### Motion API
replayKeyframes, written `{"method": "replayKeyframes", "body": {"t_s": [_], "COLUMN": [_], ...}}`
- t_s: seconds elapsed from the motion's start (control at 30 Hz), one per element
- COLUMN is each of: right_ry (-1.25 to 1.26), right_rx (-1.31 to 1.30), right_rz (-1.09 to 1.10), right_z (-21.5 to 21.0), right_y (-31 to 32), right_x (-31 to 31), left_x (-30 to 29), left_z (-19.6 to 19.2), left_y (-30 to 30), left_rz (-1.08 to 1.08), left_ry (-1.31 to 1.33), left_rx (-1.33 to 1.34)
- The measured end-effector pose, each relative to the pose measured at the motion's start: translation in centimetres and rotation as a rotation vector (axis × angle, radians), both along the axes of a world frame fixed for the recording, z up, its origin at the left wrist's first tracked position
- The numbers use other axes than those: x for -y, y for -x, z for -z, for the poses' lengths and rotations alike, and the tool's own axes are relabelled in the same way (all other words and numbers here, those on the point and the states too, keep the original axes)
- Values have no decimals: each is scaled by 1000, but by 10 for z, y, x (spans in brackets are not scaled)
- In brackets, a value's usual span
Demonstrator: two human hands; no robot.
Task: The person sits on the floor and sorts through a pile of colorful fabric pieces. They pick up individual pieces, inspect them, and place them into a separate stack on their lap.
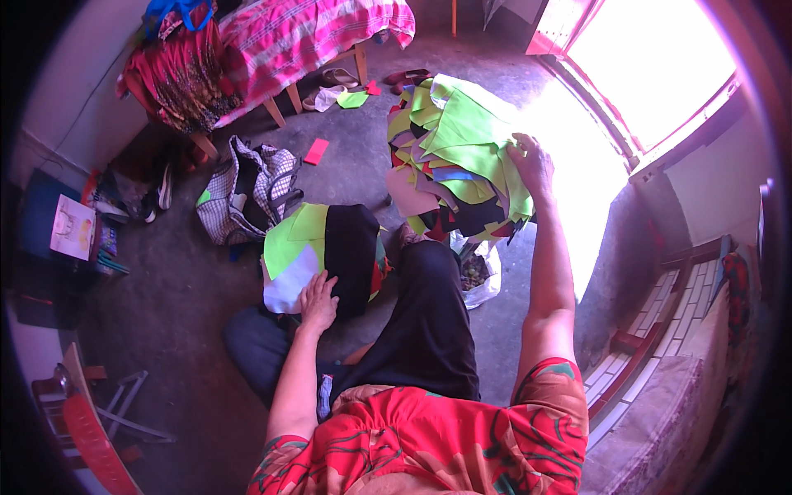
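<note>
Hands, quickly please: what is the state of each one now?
Left hand: open, resting flat on the small stack of cloth pieces.
Right hand: raised, gripping the big pile of cloth pieces.

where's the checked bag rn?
Head view, left of centre: the checked bag sits on the floor, between the bed and the fabric stack under the left hand.

matt cloth pieces (pixel 462 157) heaped on rough concrete floor (pixel 181 280).
</note>
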State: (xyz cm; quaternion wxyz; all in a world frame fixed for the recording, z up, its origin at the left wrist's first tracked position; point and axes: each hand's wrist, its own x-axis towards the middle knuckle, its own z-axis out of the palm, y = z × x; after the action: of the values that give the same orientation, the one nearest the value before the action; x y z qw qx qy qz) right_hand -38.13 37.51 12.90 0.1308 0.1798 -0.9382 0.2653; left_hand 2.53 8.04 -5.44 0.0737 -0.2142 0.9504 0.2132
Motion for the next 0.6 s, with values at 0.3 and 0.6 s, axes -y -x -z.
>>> {"method": "replayKeyframes", "body": {"t_s": [0.3, 0.6], "right_ry": [-42, -179], "right_rx": [40, -4], "right_rz": [-85, -54], "right_z": [-10, -18], "right_y": [6, 7], "right_x": [-5, 2], "left_x": [-1, -1], "left_z": [-3, 0], "left_y": [1, 1], "left_rz": [-8, -3], "left_ry": [-20, -3], "left_rx": [15, 6]}}
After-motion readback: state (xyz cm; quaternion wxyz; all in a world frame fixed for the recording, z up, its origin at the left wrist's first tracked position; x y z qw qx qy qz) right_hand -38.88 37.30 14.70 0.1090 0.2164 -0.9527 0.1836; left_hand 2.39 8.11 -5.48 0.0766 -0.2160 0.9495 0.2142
